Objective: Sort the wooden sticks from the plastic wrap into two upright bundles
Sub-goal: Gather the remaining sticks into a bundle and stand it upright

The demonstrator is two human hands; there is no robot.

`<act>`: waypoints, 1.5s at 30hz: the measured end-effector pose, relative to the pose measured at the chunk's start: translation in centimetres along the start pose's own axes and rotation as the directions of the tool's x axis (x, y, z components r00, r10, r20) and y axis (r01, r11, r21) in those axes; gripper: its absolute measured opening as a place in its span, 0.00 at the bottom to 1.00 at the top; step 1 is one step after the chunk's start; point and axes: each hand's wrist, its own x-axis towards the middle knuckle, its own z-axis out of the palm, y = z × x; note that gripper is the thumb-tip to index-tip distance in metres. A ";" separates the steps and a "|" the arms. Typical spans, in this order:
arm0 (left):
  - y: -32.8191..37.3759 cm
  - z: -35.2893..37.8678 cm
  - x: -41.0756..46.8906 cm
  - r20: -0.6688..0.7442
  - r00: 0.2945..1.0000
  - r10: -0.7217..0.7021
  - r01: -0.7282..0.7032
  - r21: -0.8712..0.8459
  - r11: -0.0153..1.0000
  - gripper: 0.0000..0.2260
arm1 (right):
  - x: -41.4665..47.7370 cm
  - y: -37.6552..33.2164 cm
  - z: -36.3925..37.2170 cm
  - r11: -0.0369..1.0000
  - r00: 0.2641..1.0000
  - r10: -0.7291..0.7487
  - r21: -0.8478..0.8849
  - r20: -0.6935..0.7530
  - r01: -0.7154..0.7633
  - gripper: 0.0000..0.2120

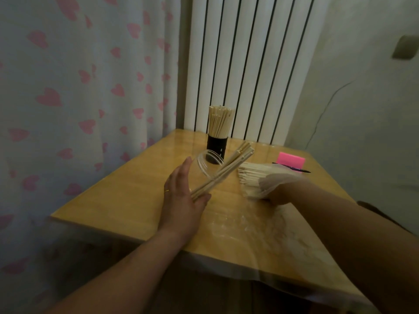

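My left hand holds a tilted clear plastic cup between thumb and fingers. A small bunch of wooden sticks lies slanted in the cup, tips pointing up and right. My right hand grips a plastic-wrapped bundle of sticks lying just above the table, the wrap partly hiding my fingers. A black holder at the back of the table carries an upright bundle of sticks.
The wooden table has a clear cover sheet hanging over its near edge. A pink block and a dark pen lie at the back right. A heart-patterned curtain hangs left, and a white radiator stands behind.
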 end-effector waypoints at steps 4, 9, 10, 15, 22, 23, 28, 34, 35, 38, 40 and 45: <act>0.0 0.0 0.0 0.001 1.000 -0.012 0.012 -0.006 1.000 0.47 | -1.7 -1.1 -1.1 0.998 0.999 -0.033 -0.061 0.028 0.035 0.19; 0.1 -0.1 -0.1 0.003 1.000 -0.014 0.014 -0.004 1.000 0.47 | -3.8 -2.1 -1.6 0.988 0.994 -0.082 -0.124 0.078 0.091 0.15; 0.1 -0.1 -0.1 0.004 1.000 -0.017 0.017 -0.004 1.000 0.47 | -4.1 -2.3 -1.6 0.985 0.993 -0.094 -0.138 0.077 0.104 0.14; 0.2 -0.3 -0.2 0.002 1.000 -0.021 0.021 -0.009 1.000 0.47 | -6.4 -2.5 -0.9 0.995 0.996 -0.084 -0.054 -0.016 0.083 0.13; 0.3 -0.3 -0.2 0.015 1.000 -0.016 0.016 0.009 1.000 0.47 | -9.6 -1.8 0.5 0.990 0.991 -0.065 0.117 -0.116 0.079 0.13; 0.3 -0.3 -0.2 0.014 1.000 -0.016 0.016 0.012 1.000 0.47 | -10.0 -1.8 0.7 0.989 0.988 -0.075 0.113 -0.136 0.091 0.14; 0.6 -0.4 -0.3 0.017 1.000 -0.015 0.015 0.022 1.000 0.47 | -10.8 -2.8 0.4 0.984 0.980 -0.174 -0.045 -0.100 0.170 0.18; 0.7 -0.4 -0.3 0.019 0.999 -0.032 0.031 0.029 0.999 0.48 | -11.8 -3.2 -0.2 0.983 0.972 -0.182 -0.025 -0.151 0.180 0.16; 0.7 -0.5 -0.3 0.019 0.999 -0.030 0.030 0.030 0.999 0.48 | -12.3 -3.1 -0.1 0.986 0.964 -0.162 0.013 -0.210 0.168 0.15; 0.8 -0.5 -0.3 0.028 0.999 -0.026 0.025 0.024 0.999 0.47 | -14.0 -3.3 0.1 0.969 0.907 -0.055 0.196 -0.418 0.149 0.12; 0.8 -0.5 -0.3 0.028 0.999 -0.020 0.020 0.023 1.000 0.47 | -14.9 -3.7 -0.1 0.939 0.859 0.031 0.310 -0.511 0.151 0.12; 0.7 -0.4 -0.3 0.026 1.000 -0.011 0.011 0.029 1.000 0.47 | -16.5 -4.3 -1.4 0.874 0.792 0.122 0.442 -0.599 0.200 0.15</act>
